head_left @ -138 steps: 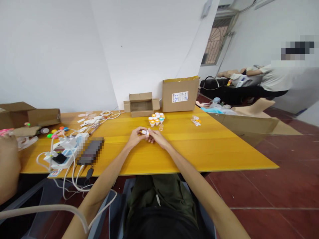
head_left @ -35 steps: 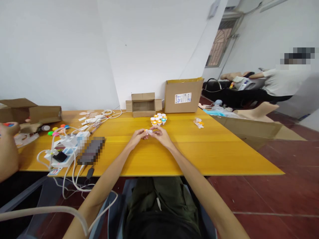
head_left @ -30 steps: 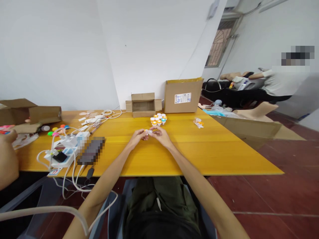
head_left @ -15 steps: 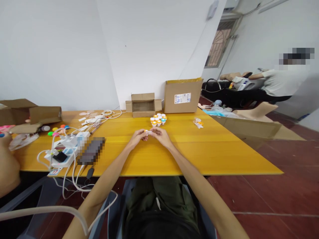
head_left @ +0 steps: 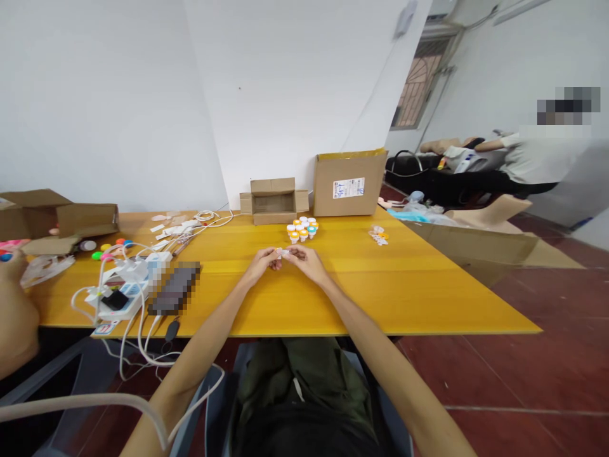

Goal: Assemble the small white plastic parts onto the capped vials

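My left hand point(head_left: 262, 263) and my right hand point(head_left: 304, 260) meet over the middle of the yellow table point(head_left: 404, 285). Both pinch one small clear container point(head_left: 284, 252) between their fingertips, just above the tabletop. A cluster of small white containers with orange and teal caps point(head_left: 301, 229) stands a little beyond my hands. Too small to make out is whether the held container has a lid.
An open small cardboard box point(head_left: 273, 200) and a larger closed box point(head_left: 349, 182) stand at the table's far edge. A power strip with white cables point(head_left: 124, 285) and a dark phone point(head_left: 174, 289) lie left. Another person's arm point(head_left: 14, 304) is at the left edge; someone else works at far right.
My hands stay together on the small container, shifting only slightly as the fingers work. The arm at the left edge has moved down a little.
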`<state>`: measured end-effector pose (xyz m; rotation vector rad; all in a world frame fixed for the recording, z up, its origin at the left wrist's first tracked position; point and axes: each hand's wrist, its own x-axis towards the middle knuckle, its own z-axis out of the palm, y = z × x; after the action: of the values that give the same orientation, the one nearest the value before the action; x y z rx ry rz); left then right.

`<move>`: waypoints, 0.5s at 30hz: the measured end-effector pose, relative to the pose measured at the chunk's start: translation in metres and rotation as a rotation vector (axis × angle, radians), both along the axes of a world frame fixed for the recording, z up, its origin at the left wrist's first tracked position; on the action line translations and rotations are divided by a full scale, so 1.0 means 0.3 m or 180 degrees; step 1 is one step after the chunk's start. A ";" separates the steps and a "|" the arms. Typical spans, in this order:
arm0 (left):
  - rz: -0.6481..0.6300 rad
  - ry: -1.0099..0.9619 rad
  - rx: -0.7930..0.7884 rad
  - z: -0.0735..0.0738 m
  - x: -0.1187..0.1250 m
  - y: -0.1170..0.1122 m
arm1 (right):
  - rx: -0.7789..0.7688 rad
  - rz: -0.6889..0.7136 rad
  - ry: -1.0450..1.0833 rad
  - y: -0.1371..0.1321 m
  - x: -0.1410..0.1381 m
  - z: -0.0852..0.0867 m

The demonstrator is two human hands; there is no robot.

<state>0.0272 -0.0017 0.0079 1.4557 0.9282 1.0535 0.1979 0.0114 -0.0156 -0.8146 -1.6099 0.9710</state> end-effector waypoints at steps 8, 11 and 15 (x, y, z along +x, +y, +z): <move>-0.0031 -0.0024 0.0004 0.001 0.000 -0.001 | 0.0146 0.0048 -0.0108 0.002 -0.003 -0.007; -0.0028 0.0024 0.0035 0.002 -0.001 -0.003 | 0.0152 0.0038 -0.0212 -0.004 0.000 -0.002; -0.0011 0.0072 0.0055 0.004 -0.002 -0.005 | 0.0229 -0.0021 -0.0395 -0.011 0.002 0.006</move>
<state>0.0265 -0.0031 0.0092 1.4856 0.9345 1.0468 0.1985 0.0082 -0.0138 -0.8440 -1.7372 0.8671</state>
